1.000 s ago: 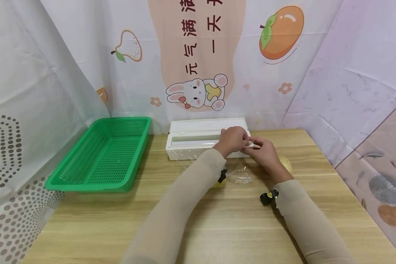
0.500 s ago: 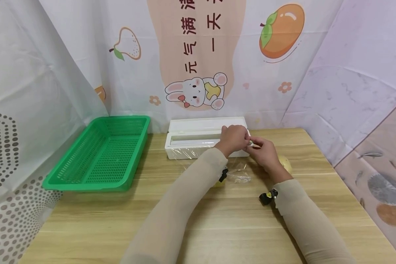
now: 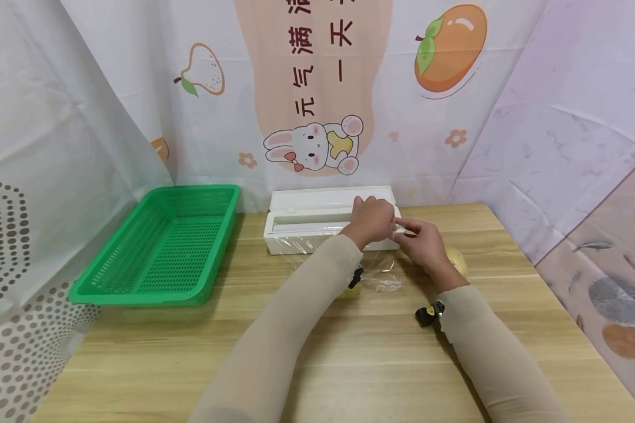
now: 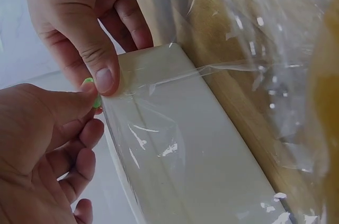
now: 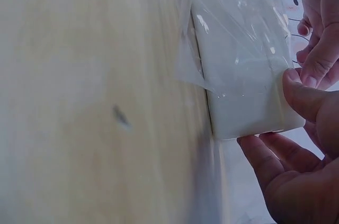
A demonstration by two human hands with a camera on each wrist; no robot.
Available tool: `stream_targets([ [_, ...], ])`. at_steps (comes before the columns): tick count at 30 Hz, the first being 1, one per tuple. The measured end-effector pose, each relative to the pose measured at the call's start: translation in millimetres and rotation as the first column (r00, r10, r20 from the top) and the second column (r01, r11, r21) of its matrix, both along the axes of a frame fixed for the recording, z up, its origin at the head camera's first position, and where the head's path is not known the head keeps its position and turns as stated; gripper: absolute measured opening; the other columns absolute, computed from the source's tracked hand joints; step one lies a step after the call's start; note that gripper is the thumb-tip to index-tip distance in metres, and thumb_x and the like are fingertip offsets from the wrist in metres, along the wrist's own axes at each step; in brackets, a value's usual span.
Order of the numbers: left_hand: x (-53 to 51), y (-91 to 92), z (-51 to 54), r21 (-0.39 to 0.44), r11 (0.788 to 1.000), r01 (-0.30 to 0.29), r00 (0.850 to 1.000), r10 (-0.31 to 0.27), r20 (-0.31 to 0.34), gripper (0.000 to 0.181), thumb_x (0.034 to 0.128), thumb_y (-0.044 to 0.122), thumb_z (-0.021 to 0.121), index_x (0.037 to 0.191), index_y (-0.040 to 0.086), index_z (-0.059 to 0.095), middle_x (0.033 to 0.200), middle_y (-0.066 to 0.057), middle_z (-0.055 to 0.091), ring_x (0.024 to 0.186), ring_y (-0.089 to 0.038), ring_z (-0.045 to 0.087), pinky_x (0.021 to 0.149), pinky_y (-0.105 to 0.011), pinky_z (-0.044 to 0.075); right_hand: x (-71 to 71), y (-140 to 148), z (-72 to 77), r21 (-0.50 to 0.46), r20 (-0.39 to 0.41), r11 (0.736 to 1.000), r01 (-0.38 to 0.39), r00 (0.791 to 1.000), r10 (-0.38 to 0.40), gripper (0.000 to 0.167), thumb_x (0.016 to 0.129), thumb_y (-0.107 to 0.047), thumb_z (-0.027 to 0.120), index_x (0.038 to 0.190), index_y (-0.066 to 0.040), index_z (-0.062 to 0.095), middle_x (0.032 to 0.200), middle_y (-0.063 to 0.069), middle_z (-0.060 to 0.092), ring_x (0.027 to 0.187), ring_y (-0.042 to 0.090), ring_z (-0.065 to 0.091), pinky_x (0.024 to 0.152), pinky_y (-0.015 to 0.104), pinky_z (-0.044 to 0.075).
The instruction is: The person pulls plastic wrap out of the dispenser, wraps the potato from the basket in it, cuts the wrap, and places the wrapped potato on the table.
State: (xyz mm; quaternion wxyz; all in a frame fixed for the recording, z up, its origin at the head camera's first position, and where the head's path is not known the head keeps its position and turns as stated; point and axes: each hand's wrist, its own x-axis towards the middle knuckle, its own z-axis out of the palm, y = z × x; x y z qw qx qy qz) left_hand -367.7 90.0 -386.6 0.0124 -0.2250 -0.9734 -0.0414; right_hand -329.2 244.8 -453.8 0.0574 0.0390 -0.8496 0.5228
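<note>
A white cling film box (image 3: 286, 242) lies with its lid raised near the table's back edge, and a roll (image 3: 312, 227) shows inside. Clear film (image 4: 159, 144) hangs over its front. At the box's right end, my left hand (image 3: 371, 222) pinches a small green piece (image 4: 97, 101) at the top edge, between thumb and forefinger. My right hand (image 3: 425, 245) grips that end corner, its thumb on the front face and fingers against the end, as the right wrist view shows. Loose film (image 3: 386, 283) bunches on the table below; a yellow thing (image 3: 351, 292) is partly hidden by the left wrist.
A green plastic basket (image 3: 219, 258) stands on the left of the wooden table (image 3: 381, 364). Behind the right forearm sits a pale yellow round thing (image 3: 457, 261), partly hidden. A printed curtain (image 3: 206, 147) hangs close behind the box.
Both hands stay at the box's right end. The left hand shifts only slightly, and the green piece that showed between the hands earlier is harder to see in the head view.
</note>
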Motion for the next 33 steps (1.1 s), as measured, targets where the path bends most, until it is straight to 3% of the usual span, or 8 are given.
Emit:
stream_targets([
  [12,5.4,-1.7,-0.9,-0.175,0.983,0.053,0.997,-0.062,-0.047,0.020,0.1007,0.045,0.063,0.108,0.029,0.073,0.105,0.011,0.063,0.097,-0.015,0.050,0.089,-0.040,0.037,-0.8,-2.6,-3.3,0.028,-0.017,1.000,0.009,1.000,-0.009,0.044,0.094,-0.014,0.076,0.137,-0.010,0.068,0.139,0.015,0.066,0.139,0.033,0.054,0.107,0.046,0.051],
  [16,4.8,-5.6,-0.2,-0.189,0.980,0.064,0.995,-0.077,-0.061,0.021,0.1004,0.046,0.062,0.108,0.029,0.073,0.105,0.010,0.063,0.098,-0.015,0.050,0.091,-0.040,0.037,-1.5,-3.8,-3.7,0.024,-0.016,1.000,0.014,1.000,-0.014,0.044,0.094,-0.016,0.077,0.137,-0.013,0.068,0.139,0.014,0.066,0.133,0.031,0.059,0.101,0.040,0.055],
  [23,3.3,-15.8,2.4,-0.194,0.978,0.083,0.993,-0.096,-0.062,0.019,0.1019,0.041,0.060,0.108,0.027,0.073,0.106,0.009,0.062,0.098,-0.016,0.049,0.091,-0.040,0.036,-1.8,-6.1,-3.6,-0.029,-0.006,1.000,0.004,1.000,-0.004,0.050,0.091,-0.026,0.082,0.137,-0.013,0.068,0.139,0.011,0.066,0.122,0.029,0.067,0.077,0.018,0.058],
  [29,4.1,-18.8,3.7,-0.205,0.973,0.101,0.991,-0.116,-0.063,0.020,0.1017,0.041,0.061,0.108,0.026,0.073,0.108,0.008,0.063,0.099,-0.016,0.049,0.090,-0.040,0.037,1.8,-2.8,-3.6,-0.021,-0.010,1.000,0.017,1.000,-0.018,0.054,0.090,-0.032,0.083,0.138,-0.012,0.067,0.142,0.004,0.065,0.123,0.028,0.067,0.077,0.014,0.056],
  [33,3.4,-24.1,3.9,-0.198,0.975,0.100,0.991,-0.114,-0.063,0.017,0.1008,0.041,0.063,0.097,0.027,0.072,0.104,0.010,0.062,0.096,-0.016,0.048,0.089,-0.040,0.037,2.7,-1.3,-3.3,-0.037,-0.002,0.999,0.016,1.000,-0.016,0.053,0.090,-0.030,0.083,0.138,-0.012,0.067,0.142,0.005,0.065,0.122,0.027,0.067,0.076,0.016,0.057],
])
